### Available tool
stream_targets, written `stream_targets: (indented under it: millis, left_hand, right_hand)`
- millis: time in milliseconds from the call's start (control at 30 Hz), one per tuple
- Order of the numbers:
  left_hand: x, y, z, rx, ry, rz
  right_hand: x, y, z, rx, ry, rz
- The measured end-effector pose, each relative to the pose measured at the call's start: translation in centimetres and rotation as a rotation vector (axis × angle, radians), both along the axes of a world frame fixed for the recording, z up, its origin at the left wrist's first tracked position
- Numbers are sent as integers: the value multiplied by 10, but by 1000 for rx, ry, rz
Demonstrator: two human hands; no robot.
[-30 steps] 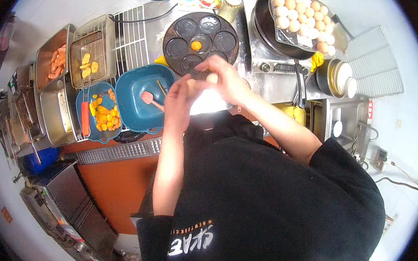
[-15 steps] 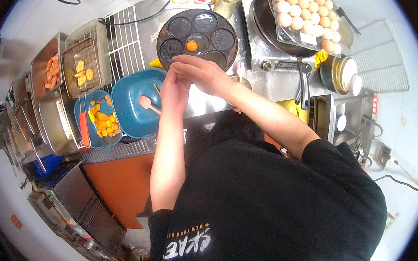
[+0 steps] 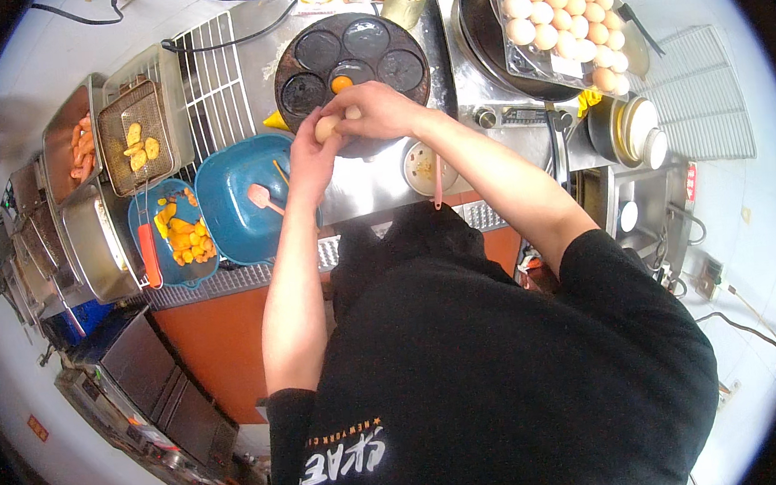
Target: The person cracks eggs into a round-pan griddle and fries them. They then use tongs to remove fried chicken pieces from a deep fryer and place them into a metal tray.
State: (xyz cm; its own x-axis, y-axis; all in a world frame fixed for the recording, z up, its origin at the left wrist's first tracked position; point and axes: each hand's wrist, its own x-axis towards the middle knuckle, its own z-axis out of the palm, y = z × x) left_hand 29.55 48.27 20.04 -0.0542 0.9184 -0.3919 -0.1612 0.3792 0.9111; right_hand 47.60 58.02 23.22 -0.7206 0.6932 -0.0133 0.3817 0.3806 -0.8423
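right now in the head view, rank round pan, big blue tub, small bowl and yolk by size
1. Round pan and big blue tub: too close to rank, both partly covered
2. Small bowl
3. Yolk

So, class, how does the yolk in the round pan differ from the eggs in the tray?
The yolk is bare, out of its shell; the tray eggs look whole in theirs. The yolk is deep orange, the tray eggs off-white to light brown. The yolk lies alone in the middle hollow of the pan, while the tray eggs sit together in rows. Both look rounded.
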Motion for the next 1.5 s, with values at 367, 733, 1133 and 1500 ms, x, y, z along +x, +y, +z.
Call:
stream_targets:
  millis: [367,733,1133,1500]
  left_hand:
    - [19,-6,-10,200,716,43]
    - [17,2,-18,314,845,42]
    - [10,-4,91,607,931,-111]
    - [39,-9,75,599,1121,-130]
  right_hand:
    - [4,-13,-25,260,-77,-29]
    - [6,-7,-46,409,-8,-56]
    - [35,3,49,770,-13,91]
    - [89,-31,117,544,230,-331]
